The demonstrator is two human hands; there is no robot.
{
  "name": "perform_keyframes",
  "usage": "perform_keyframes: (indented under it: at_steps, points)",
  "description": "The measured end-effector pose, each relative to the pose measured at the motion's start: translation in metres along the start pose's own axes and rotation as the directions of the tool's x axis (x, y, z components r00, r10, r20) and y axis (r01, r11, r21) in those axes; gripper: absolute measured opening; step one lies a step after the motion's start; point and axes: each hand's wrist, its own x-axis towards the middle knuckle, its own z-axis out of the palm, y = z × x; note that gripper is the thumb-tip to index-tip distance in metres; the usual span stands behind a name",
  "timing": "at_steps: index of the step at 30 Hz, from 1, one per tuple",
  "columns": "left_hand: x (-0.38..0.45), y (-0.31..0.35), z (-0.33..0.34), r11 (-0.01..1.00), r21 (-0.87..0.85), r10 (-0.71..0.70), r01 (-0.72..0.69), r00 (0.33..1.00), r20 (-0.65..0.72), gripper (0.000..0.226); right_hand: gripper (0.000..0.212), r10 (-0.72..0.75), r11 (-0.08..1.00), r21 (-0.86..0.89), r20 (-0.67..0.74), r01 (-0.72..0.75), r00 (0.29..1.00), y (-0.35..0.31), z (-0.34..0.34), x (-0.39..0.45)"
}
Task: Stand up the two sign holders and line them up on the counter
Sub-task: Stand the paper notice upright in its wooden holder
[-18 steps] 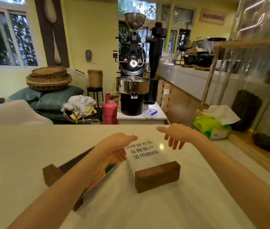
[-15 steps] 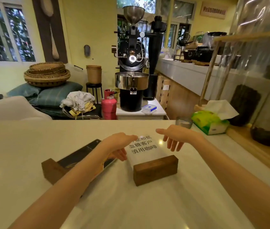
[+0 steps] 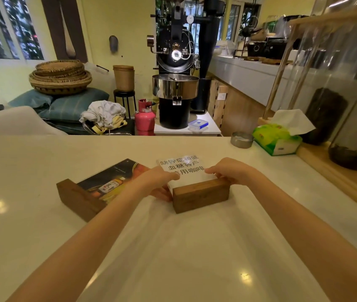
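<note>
On worktop point(image 3: 42, 247): white text sign holder point(image 3: 195, 186) lying flat, my left hand point(image 3: 158, 182) and right hand point(image 3: 232, 171) fingers gripping its sides. Poster sign holder point(image 3: 99, 188) flat, untouched; neither stood, lining up remains.

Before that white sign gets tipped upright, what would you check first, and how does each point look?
1. Left hand on the white sign holder: ok, at its left edge.
2. Right hand on it: ok, at the right edge by the wooden base.
3. Firm grip: cannot tell, fingers partly hidden.
4. Counter free in front of the base: ok.
5. Picture sign holder out of the way: ok, lying flat to the left.
6. Either holder standing: not ok, both lie flat.
</note>
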Motion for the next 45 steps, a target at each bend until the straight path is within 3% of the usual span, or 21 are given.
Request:
perform_keyframes:
  at_steps: [4,9,15,19,24,30,45]
  points:
    - [0.001,-0.006,0.009,0.995,-0.061,0.074,-0.078,0.995,-0.067,0.026,0.022,-0.032,0.999,0.010,0.005,0.032,0.999,0.004,0.000,0.000]
    - [-0.001,-0.008,0.012,0.987,-0.080,0.131,-0.140,0.985,-0.110,0.039,0.048,-0.060,0.996,0.063,-0.057,0.064,0.997,0.009,0.004,0.000]
    - [0.001,-0.001,0.008,0.977,-0.047,0.196,-0.207,0.965,-0.172,0.061,0.041,-0.148,0.972,0.154,-0.193,0.179,0.970,0.007,0.004,-0.006]
    - [0.004,0.002,0.007,0.906,0.153,0.423,-0.394,0.857,-0.294,0.076,0.035,-0.246,0.925,0.211,-0.306,0.317,0.920,0.005,0.006,-0.014]
    - [0.011,-0.001,0.005,0.786,0.308,0.617,-0.536,0.713,-0.332,0.071,0.029,-0.332,0.848,0.260,-0.418,0.462,0.845,0.009,0.012,-0.024]
    - [0.017,-0.007,0.006,0.720,0.352,0.694,-0.598,0.632,-0.345,0.063,0.026,-0.380,0.787,0.278,-0.485,0.550,0.788,0.014,0.021,-0.030]
    - [0.010,-0.021,0.015,0.680,0.358,0.733,-0.640,0.595,-0.328,0.048,0.028,-0.374,0.772,0.257,-0.556,0.581,0.743,0.025,0.033,-0.041]
